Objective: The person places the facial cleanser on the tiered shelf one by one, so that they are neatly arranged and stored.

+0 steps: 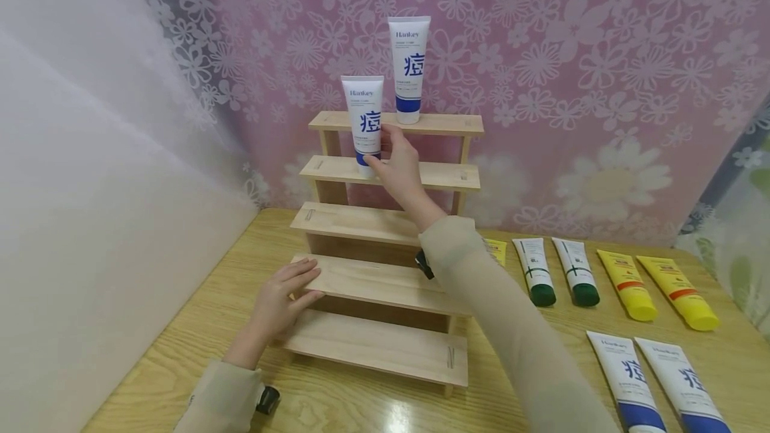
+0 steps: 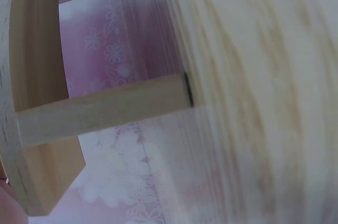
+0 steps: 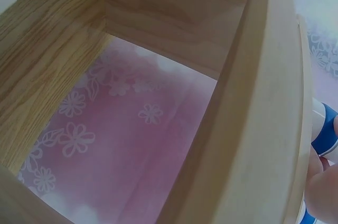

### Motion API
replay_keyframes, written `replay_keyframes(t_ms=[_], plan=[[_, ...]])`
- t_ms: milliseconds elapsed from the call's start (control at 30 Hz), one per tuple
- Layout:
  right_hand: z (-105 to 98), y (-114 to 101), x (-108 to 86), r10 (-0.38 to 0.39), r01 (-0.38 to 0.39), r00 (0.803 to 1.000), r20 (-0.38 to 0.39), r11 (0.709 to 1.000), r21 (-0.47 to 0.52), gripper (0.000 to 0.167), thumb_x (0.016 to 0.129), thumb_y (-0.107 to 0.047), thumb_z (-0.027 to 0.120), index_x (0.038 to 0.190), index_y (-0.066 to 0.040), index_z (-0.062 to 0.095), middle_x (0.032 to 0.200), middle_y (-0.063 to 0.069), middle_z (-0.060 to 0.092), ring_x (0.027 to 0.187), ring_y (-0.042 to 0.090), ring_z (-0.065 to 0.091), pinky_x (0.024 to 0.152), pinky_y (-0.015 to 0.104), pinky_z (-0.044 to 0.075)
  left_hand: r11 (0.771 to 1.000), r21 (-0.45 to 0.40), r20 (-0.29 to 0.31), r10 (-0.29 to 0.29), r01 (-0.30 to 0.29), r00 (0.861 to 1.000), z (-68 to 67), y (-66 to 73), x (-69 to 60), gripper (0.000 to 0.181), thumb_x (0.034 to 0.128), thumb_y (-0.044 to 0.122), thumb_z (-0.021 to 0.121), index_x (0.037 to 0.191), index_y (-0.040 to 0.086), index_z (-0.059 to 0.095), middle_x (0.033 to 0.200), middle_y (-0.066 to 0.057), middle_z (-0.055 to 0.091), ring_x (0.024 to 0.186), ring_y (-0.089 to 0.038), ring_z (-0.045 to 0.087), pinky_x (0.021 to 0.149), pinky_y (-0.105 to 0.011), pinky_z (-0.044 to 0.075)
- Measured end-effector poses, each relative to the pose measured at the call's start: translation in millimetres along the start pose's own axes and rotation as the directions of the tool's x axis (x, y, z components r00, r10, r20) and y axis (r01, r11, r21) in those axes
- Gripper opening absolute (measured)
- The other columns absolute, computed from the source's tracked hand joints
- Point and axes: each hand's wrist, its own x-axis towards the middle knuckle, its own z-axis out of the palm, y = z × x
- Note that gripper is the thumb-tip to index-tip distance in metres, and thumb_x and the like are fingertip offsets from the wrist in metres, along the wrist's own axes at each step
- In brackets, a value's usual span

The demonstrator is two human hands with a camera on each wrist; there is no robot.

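A stepped wooden display rack (image 1: pixel 367 222) stands on the table. My right hand (image 1: pixel 400 162) grips the lower part of a white and blue squeeze tube (image 1: pixel 363 109), upright on its cap at the left of the second shelf from the top. In the right wrist view, part of that hand (image 3: pixel 325 187) shows at the right edge beside a blue band. A matching tube (image 1: pixel 410 65) stands on the top shelf. My left hand (image 1: pixel 283 296) rests on the left end of the second shelf from the bottom, fingers extended. The left wrist view shows mostly rack wood (image 2: pixel 105 110).
On the table at right lie white tubes with green caps (image 1: pixel 532 269), yellow tubes (image 1: pixel 628 282) and more white and blue tubes (image 1: pixel 628 379). Another yellow tube (image 1: pixel 496 251) is partly behind my right sleeve. A floral backdrop (image 1: pixel 541 85) hangs behind the rack; a white wall (image 1: pixel 108 186) stands left.
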Motion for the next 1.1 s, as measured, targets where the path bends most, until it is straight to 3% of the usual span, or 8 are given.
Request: replay_keyframes(t_ms=[767,933,1100], plan=[[11,1,9.2,0.001,-0.001,1.0,0.001,1.0,-0.028,0.054,0.079,-0.009,0.067,0.126,-0.008,0.04,0.12,0.007,0.052,0.104,0.016,0.052,0.09,0.024,0.043,0.999,0.005,0.02,-0.033,0.032,0.999,1.6,-1.2,-0.1,0.04,0.0717,0.026,0.072,0.101,0.0,0.066,0.111,-0.012,0.06,0.105,-0.028,0.053,0.09,-0.041,0.042],[8,1,5.4,0.023,-0.023,1.0,-0.014,0.999,-0.024,0.054,0.078,-0.01,0.068,0.126,-0.009,0.042,0.118,0.006,0.054,0.104,0.014,0.053,0.087,0.017,0.042,0.999,0.0,0.029,-0.046,0.046,0.999,0.7,-0.4,-0.4,0.039,0.0692,0.022,0.074,0.1,0.0,0.066,0.111,-0.012,0.06,0.105,-0.028,0.053,0.09,-0.041,0.042],[-3,-1,-0.9,0.058,-0.058,0.998,-0.012,0.998,0.008,0.054,0.078,-0.012,0.069,0.125,-0.009,0.043,0.117,0.007,0.054,0.106,0.015,0.051,0.087,0.019,0.044,0.998,-0.003,0.041,-0.069,0.069,0.997,-1.0,0.7,-1.1,0.04,0.0691,0.022,0.074,0.102,0.001,0.066,0.112,-0.012,0.059,0.107,-0.027,0.052,0.091,-0.041,0.042]])
